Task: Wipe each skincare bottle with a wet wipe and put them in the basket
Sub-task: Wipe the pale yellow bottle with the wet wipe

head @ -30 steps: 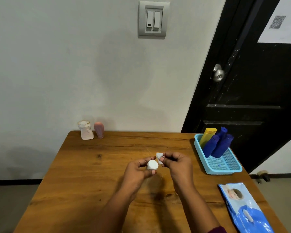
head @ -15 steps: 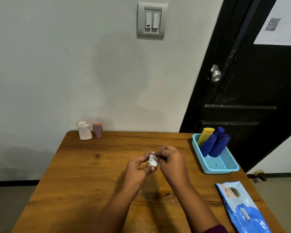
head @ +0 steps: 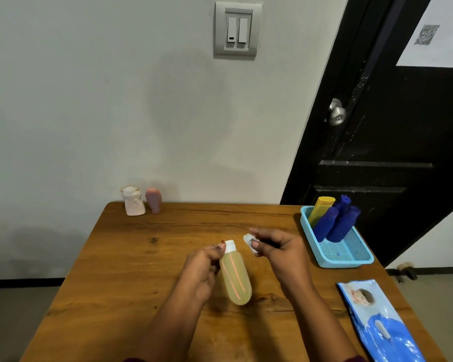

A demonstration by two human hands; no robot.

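Observation:
My left hand (head: pixel 200 267) holds a yellowish translucent bottle (head: pixel 235 276) with a white cap by its neck, above the middle of the wooden table (head: pixel 131 270). Its body points back toward me. My right hand (head: pixel 277 253) pinches a small folded wet wipe (head: pixel 249 242) just right of the cap, apart from the bottle. A light blue basket (head: pixel 351 258) at the right edge holds a yellow tube (head: pixel 319 209) and three dark blue bottles (head: pixel 336 224). A white bottle (head: pixel 133 201) and a pink bottle (head: pixel 153 200) stand at the far left corner.
A blue pack of wet wipes (head: pixel 379 322) lies at the near right of the table. A wall runs behind the table, and a black door (head: pixel 392 131) stands behind the basket.
My hands were together with the wipe on the bottle's cap. Now they have parted, the wipe is off the cap, and the bottle's body has tilted into view.

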